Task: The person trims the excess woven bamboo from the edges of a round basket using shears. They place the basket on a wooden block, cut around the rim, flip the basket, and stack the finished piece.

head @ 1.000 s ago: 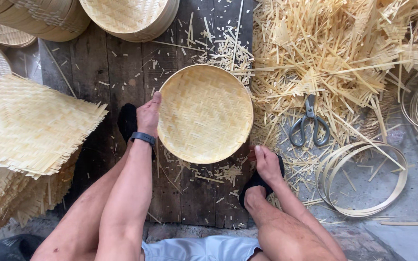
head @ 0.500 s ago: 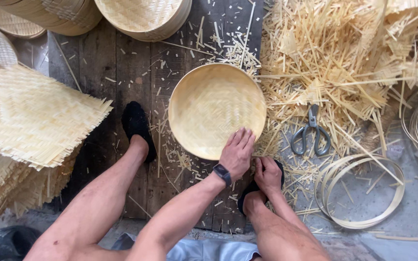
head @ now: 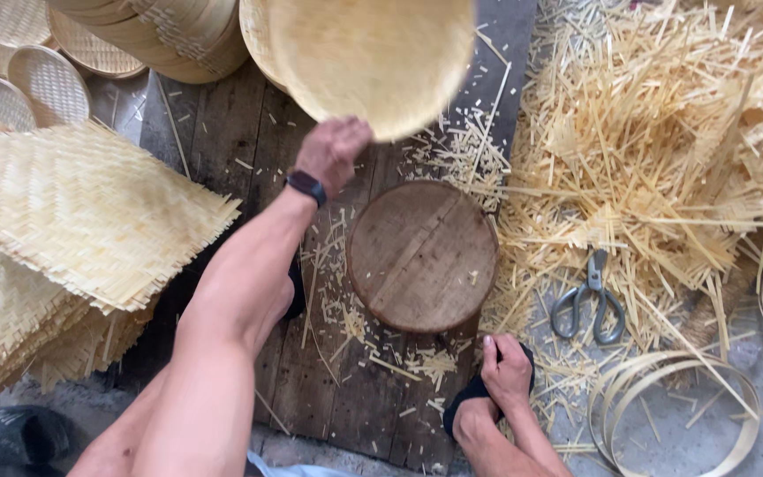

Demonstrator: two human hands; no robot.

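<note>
The left hand (head: 333, 152) grips the round pale woven bamboo tray (head: 373, 62) by its near rim, carrying it; the right hand (head: 507, 371) rests half-closed, empty, on a foot.

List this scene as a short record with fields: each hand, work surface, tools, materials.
left hand: holds the rim of a round woven bamboo tray, lifted and blurred
right hand: cannot be made out for sure
work surface: round wooden block on dark planks
tools: scissors on the strips
materials: heap of bamboo strips, woven mats, bamboo hoops, stacked trays
</note>
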